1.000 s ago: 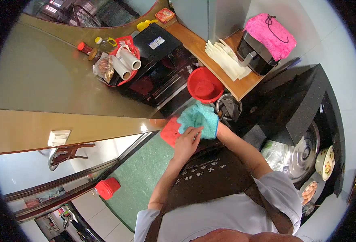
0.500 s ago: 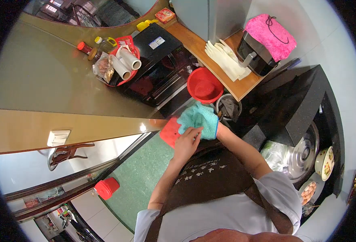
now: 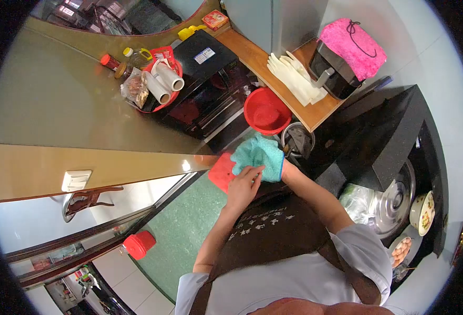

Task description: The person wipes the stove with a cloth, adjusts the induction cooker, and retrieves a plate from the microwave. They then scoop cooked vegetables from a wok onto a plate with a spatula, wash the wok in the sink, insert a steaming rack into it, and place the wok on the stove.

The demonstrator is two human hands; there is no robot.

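Soft bright light, glare on tan panel (image 3: pixel 121 169), fisheye curvature, black corners

One head-worn camera looks forward and down over the apron (image 3: pixel 294 239); the hands (image 3: pixel 243 187) sit near, about mid-view.

Left hand (image 3: pixel 243 183) rests its fingers on a teal cloth (image 3: pixel 257 155), right forearm (image 3: pixel 318 197) meets the cloth's blue edge, its hand hidden, while a red basin (image 3: pixel 267 111) stands beyond, beside a metal pot (image 3: pixel 297 124), near white gloves (image 3: pixel 296 79) on a wooden shelf (image 3: pixel 250 55).
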